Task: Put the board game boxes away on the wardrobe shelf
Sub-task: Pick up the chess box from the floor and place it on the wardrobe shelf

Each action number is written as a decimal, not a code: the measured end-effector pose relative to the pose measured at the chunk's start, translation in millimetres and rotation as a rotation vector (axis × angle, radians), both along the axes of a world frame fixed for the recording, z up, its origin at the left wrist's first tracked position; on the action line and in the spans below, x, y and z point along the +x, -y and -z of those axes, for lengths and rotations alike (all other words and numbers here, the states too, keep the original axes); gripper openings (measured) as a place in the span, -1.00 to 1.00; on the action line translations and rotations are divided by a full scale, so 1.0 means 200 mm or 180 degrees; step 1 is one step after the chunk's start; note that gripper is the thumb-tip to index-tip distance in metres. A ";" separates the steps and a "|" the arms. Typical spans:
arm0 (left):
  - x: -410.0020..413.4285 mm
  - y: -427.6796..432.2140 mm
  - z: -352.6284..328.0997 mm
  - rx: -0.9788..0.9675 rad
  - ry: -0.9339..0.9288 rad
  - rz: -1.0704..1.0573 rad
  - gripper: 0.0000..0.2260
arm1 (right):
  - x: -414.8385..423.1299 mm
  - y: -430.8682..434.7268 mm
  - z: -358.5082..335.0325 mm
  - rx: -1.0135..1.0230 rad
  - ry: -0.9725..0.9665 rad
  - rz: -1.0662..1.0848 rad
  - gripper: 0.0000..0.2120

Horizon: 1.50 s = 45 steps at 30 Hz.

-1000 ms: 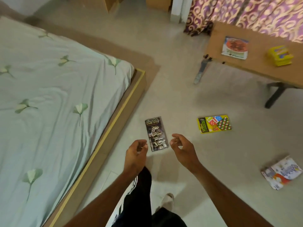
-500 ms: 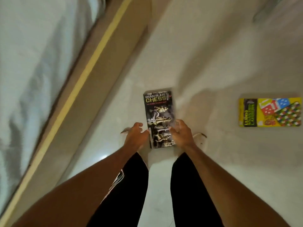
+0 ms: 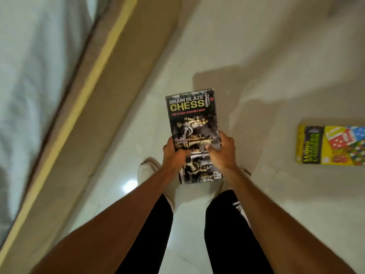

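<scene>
A dark chess box (image 3: 190,115), long and flat with yellow lettering, is held above the pale floor in the middle of the view. My left hand (image 3: 173,155) grips its left edge and my right hand (image 3: 223,151) grips its right edge, thumbs on the lid. The box casts a shadow on the floor behind it. A yellow ludo and snakes-and-ladders box (image 3: 331,147) lies flat on the floor at the right edge, partly cut off by the frame.
The bed's wooden frame (image 3: 110,80) with a pale sheet (image 3: 35,56) runs diagonally along the left. My legs in black trousers and white shoes (image 3: 148,171) stand below the box. Pale floor (image 3: 256,56) stretches ahead and to the right.
I bent down over the chess box, closed both hands on its sides and lifted it off the floor. The view dropped from the room toward the floor.
</scene>
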<state>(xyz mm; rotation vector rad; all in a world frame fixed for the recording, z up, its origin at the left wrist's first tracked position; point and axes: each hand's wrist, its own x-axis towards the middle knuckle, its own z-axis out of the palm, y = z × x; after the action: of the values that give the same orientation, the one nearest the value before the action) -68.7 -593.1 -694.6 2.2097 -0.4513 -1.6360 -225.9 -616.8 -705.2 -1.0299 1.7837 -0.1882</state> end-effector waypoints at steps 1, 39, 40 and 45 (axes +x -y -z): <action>-0.01 0.06 -0.21 -0.0125 -0.0063 -0.0009 -0.52 | -0.03 0.06 -0.20 -0.0134 0.0057 -0.0059 -0.61; 0.50 2.87 -3.11 -0.2145 0.0888 0.0845 -0.18 | 0.21 3.04 -3.26 -0.1883 0.0120 -0.1540 -0.34; 0.54 2.97 -3.10 -0.2155 0.0929 0.0786 -0.19 | 0.27 3.16 -3.25 -0.1907 0.0114 -0.1616 -0.34; 0.85 3.57 -3.06 -0.2059 0.1036 0.0431 -0.19 | 0.58 3.86 -3.19 -0.2057 0.0168 -0.2117 -0.32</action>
<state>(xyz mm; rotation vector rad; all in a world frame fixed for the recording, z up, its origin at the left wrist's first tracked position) 102.3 -1307.9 -82.6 1.9542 -1.0661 -0.9754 -110.1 -1389.8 -66.9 -1.9974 1.2534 -0.3797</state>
